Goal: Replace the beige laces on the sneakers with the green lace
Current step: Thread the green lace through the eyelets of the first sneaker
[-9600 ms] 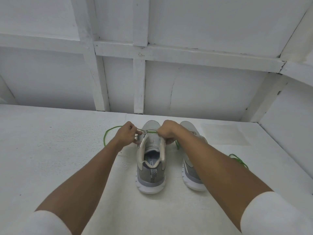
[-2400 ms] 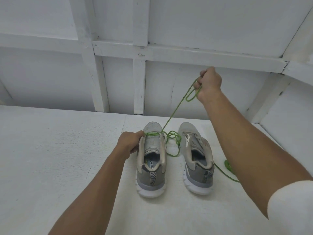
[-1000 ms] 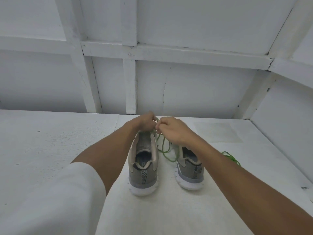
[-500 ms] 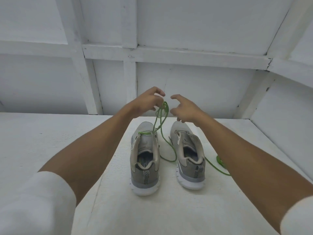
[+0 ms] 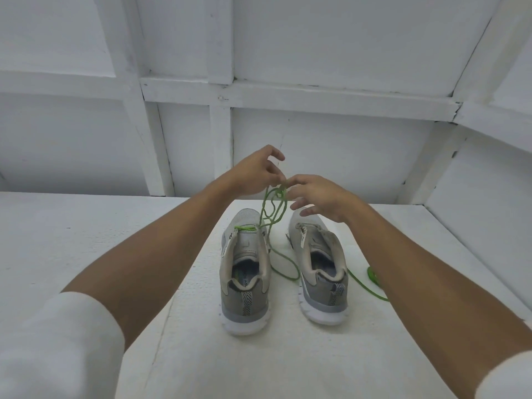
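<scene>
— While the slack of the green lace (image 5: 372, 276) lies loose at the lower right of the frame, past the right sneaker (image 5: 322, 272), what could spoil this?

— A pull could drag that tail against the right sneaker's heel and shift it. Nearer the centre, a loop sags on the tabletop (image 5: 86, 240) between the two sneakers, and it may catch. Only one green bar crosses the left sneaker (image 5: 244, 283), so a hard tug might strip it out.

— And higher up?

— The left hand (image 5: 253, 175) pinches the raised strands. The right hand (image 5: 322, 197) nips the same bunch with thumb and forefinger, its other fingers spread. The strands cross there and could knot.

— Anything in the way?

— The right sneaker stands unlaced just beside the left one. I see no beige lace. Behind, there is only the white panelled wall (image 5: 316, 145).
</scene>
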Demonstrator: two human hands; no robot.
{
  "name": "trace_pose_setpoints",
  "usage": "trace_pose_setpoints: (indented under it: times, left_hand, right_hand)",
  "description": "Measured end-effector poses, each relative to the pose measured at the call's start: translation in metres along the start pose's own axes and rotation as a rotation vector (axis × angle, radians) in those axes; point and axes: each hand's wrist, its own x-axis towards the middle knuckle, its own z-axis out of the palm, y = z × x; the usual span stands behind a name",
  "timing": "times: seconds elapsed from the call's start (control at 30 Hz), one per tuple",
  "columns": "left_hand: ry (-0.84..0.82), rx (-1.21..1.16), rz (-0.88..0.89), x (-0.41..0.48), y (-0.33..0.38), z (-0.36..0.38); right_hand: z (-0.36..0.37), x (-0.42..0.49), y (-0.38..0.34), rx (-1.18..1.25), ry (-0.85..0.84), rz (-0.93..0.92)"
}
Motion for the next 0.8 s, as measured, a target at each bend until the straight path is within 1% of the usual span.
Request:
trace_pose_setpoints:
  times: [0.07,0.13,0.17,0.2,0.27,0.3,0.33,0.37,0.43,0.5,0.53,0.57,0.63,0.7,0.73,0.8]
  left_hand:
    - [0.013,0.059,-0.005,0.002,0.000,-0.002]
    - [0.069,0.191,-0.014,0.005,-0.002,-0.006]
    - [0.096,0.249,-0.025,0.007,-0.003,-0.008]
    - [0.114,0.281,-0.040,0.009,-0.004,-0.011]
    - [0.129,0.253,-0.078,0.011,-0.005,-0.013]
    - [0.136,0.179,-0.100,0.011,-0.003,-0.013]
    - [0.139,0.082,-0.119,0.010,0.000,-0.013]
    - [0.135,-0.013,-0.126,0.009,0.003,-0.012]
    - [0.110,-0.110,-0.095,0.007,0.010,-0.010]
    - [0.070,-0.140,-0.037,0.003,0.018,-0.009]
    - [0.050,-0.149,-0.008,0.001,0.022,-0.008]
    - [0.029,-0.155,0.017,0.000,0.024,-0.008]
    - [-0.019,-0.163,0.047,-0.004,0.026,-0.007]
    - [-0.051,-0.163,0.064,-0.007,0.023,-0.006]
    - [-0.060,-0.169,0.065,-0.009,0.022,-0.006]
    - [-0.076,-0.197,0.064,-0.014,0.021,-0.006]
  right_hand:
    - [0.002,0.000,0.002,-0.087,0.069,-0.030]
    - [0.002,0.000,0.005,-0.160,0.165,-0.075]
    - [0.000,-0.002,0.006,-0.236,0.161,-0.092]
    - [-0.002,-0.004,0.005,-0.338,0.100,-0.092]
    - [-0.002,-0.010,-0.001,-0.518,-0.126,-0.032]
    - [0.000,-0.011,-0.003,-0.564,-0.203,0.000]
    - [0.002,-0.009,-0.005,-0.581,-0.202,0.014]
    - [0.005,-0.007,-0.007,-0.566,-0.134,0.007]
    - [0.007,-0.001,-0.007,-0.401,0.065,-0.004]
    - [0.006,0.007,-0.006,-0.215,0.174,-0.012]
    - [0.005,0.010,-0.006,-0.175,0.197,-0.027]
    - [0.004,0.013,-0.006,-0.153,0.196,-0.044]
    - [0.000,0.014,-0.006,-0.125,0.131,-0.059]
    - [-0.005,0.012,-0.009,-0.181,0.081,-0.050]
    - [-0.008,0.011,-0.010,-0.209,0.083,-0.034]
    - [-0.014,0.013,-0.011,-0.191,0.108,0.009]
